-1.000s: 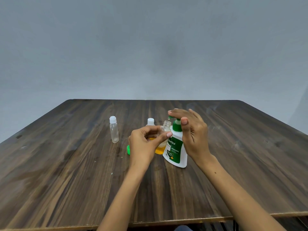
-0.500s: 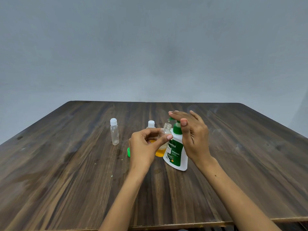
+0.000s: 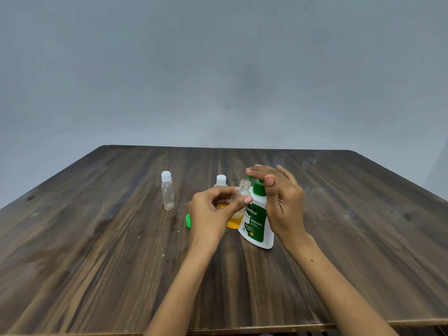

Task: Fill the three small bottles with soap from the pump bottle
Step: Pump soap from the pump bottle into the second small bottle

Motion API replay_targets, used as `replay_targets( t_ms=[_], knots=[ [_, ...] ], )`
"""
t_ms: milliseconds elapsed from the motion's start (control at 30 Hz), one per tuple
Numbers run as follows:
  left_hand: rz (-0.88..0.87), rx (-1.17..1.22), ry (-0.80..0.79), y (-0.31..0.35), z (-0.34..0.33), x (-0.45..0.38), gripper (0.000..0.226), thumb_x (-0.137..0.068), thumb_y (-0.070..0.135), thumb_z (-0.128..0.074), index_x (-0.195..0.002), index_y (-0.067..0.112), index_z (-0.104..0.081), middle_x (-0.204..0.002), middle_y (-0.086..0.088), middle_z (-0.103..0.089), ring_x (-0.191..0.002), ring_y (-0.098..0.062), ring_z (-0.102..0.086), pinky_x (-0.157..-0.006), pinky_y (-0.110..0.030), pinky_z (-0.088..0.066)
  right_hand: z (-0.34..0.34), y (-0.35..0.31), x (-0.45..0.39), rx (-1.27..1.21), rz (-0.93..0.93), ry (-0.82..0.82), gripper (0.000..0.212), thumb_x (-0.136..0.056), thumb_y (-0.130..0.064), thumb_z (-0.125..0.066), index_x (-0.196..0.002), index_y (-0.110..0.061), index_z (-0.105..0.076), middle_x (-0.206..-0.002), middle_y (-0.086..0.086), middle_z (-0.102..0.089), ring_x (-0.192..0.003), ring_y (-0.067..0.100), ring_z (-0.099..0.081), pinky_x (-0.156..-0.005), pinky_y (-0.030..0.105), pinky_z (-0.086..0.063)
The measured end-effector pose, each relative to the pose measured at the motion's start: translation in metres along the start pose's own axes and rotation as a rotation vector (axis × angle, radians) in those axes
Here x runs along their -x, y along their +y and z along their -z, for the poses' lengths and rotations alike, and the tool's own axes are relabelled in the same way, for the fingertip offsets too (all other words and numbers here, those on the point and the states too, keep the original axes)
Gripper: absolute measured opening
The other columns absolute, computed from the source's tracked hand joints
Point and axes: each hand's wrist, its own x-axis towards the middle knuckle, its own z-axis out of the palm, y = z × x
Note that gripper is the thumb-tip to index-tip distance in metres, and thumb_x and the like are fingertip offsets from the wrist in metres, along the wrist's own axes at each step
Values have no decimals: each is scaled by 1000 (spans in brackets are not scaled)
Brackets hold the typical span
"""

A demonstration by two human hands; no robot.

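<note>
A white pump bottle [image 3: 257, 226] with a green label and green pump head stands mid-table. My right hand [image 3: 278, 200] lies over the pump head with straight fingers pressing on top. My left hand [image 3: 213, 212] pinches an uncapped small clear bottle [image 3: 238, 209] beside the pump; orange soap fills its bottom. Its mouth sits just under the nozzle. A second small bottle [image 3: 221, 181] with a white cap stands behind my left hand, mostly hidden. A third small bottle [image 3: 167, 194], white-capped and clear, stands upright to the left.
A green cap [image 3: 188, 220] lies on the dark wooden table [image 3: 97, 251] just left of my left hand. A plain grey wall rises behind the far table edge.
The pump head has risen and then gone down again under my right hand. My left hand keeps the small bottle at the nozzle. The camera view shifted slightly.
</note>
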Motion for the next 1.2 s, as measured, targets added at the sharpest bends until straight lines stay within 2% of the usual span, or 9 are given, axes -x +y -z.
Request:
replay_targets(
  t_ms=[133,233,367,567,667,800,933,1200],
  knots=[
    [1,-5,-6,0,0,0,30,-61,30,-86,-88,21,-76,-85,1,-77,-84,-14,-73,-83,-39,-59,1,0,0,-4,2,0,64,-104,-47,-21,-101,-11,-73,-107,-3,-71,-109,11,-64,-102,45,-41],
    [-6,-1,-5,3,1,1,39,-55,40,-83,-89,20,-76,-85,2,-77,-84,-14,-73,-82,-37,-60,2,-1,-6,-2,3,-15,66,-104,-49,-19,-103,-11,-73,-109,-1,-72,-111,13,-63,-105,45,-39],
    [-19,11,-18,4,1,0,45,-53,43,-82,-90,18,-76,-85,1,-77,-84,-14,-73,-80,-33,-60,0,-2,-5,-12,-12,1,67,-103,-50,-20,-99,-11,-73,-105,-1,-73,-109,12,-64,-104,45,-40],
    [-21,3,-23,3,-2,0,32,-55,40,-83,-84,28,-73,-84,3,-76,-83,-12,-72,-78,-27,-59,1,-1,-4,-13,-7,-8,65,-104,-49,-20,-101,-12,-73,-106,-4,-72,-110,12,-64,-103,46,-41],
    [-14,18,-15,2,-3,0,25,-60,31,-86,-81,30,-73,-83,1,-77,-83,-15,-73,-79,-28,-59,1,-1,-7,-5,4,-13,66,-104,-49,-19,-101,-12,-73,-107,-3,-72,-111,11,-63,-105,46,-39],
    [-11,32,-12,2,-2,0,26,-57,34,-85,-80,31,-73,-82,1,-77,-84,-17,-73,-79,-30,-59,-1,0,1,-26,-16,19,65,-104,-48,-21,-99,-11,-73,-105,-3,-72,-107,10,-64,-102,45,-42],
    [-21,32,-19,2,0,1,23,-61,29,-86,-79,30,-73,-82,1,-77,-82,-14,-73,-78,-28,-59,-1,-1,0,-34,-16,19,65,-104,-48,-21,-100,-11,-73,-107,-3,-72,-109,11,-64,-102,44,-41],
    [-10,24,-18,3,0,1,30,-54,41,-82,-81,30,-74,-84,2,-77,-85,-16,-73,-83,-40,-59,-3,0,2,-38,-20,25,66,-104,-48,-20,-100,-10,-73,-107,-3,-71,-107,13,-64,-102,46,-41]
  ],
)
